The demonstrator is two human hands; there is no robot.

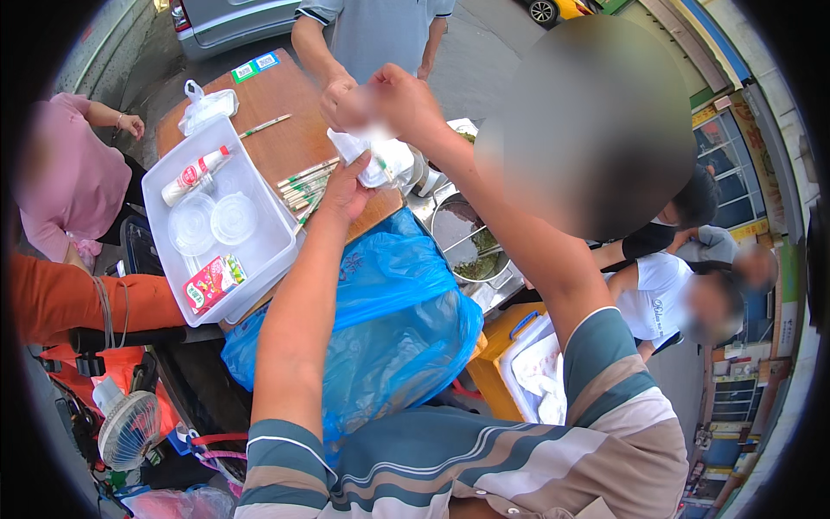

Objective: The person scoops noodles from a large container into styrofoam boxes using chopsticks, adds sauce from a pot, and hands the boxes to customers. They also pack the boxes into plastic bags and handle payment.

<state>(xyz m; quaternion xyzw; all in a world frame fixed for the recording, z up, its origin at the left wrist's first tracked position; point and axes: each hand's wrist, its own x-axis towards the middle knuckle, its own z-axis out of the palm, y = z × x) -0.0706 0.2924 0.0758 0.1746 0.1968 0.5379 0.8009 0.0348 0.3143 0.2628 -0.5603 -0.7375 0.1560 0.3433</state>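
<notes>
My left hand (352,191) holds a white plastic bag (382,162) with a wrapped pair of chopsticks showing at its side. Raised above the bag, my right hand (408,104) meets the hand of a person in a grey shirt (382,39); a blur hides what lies between the fingers. Several paper-wrapped chopsticks (306,189) lie on the brown wooden board (285,84) beside my left wrist. Left of them stands a clear plastic bin (259,259) holding round plastic lids (233,218), a stack of wrapped cups (194,176) and a red carton (206,283).
A blue plastic bag (402,324) hangs open below my arms. At its right are a metal pot (470,240) with food and a yellow box (499,370). A white bag (207,110) lies behind the bin. A small fan (130,429) is lower left. People stand at both sides.
</notes>
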